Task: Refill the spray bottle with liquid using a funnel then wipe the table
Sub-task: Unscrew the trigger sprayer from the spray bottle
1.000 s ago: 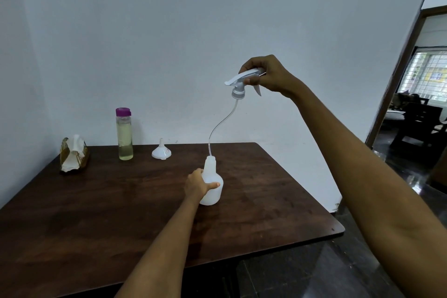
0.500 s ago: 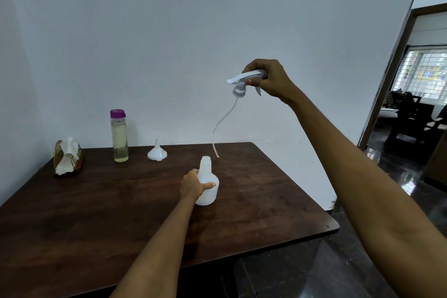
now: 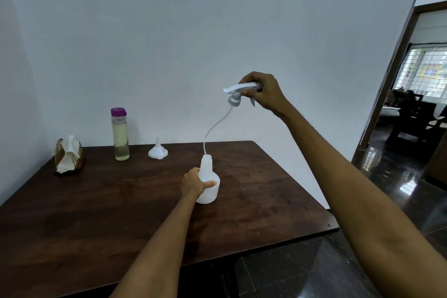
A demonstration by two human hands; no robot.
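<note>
A white spray bottle (image 3: 210, 191) stands uncapped on the dark wooden table (image 3: 278, 201), and my left hand (image 3: 193, 182) grips its body from the left. My right hand (image 3: 263, 93) holds the white trigger spray head (image 3: 238, 91) in the air above and to the right of the bottle. The head's thin clear tube (image 3: 215, 126) curves down, its tip right at the bottle's mouth. A white funnel (image 3: 158, 151) sits upside down behind the bottle. A clear refill bottle (image 3: 120, 134) with a purple cap and pale yellow liquid stands at the back left.
A brown holder with white tissues (image 3: 69, 156) sits at the table's far left. White walls close off the back and left. The table's right edge drops to a glossy dark floor (image 3: 362, 273), with a doorway (image 3: 420, 94) at the right.
The tube tip rose clear of the bottle's neck half a second ago; my right hand has since come down a little, so the tip is back at the mouth. My left hand kept its grip.
</note>
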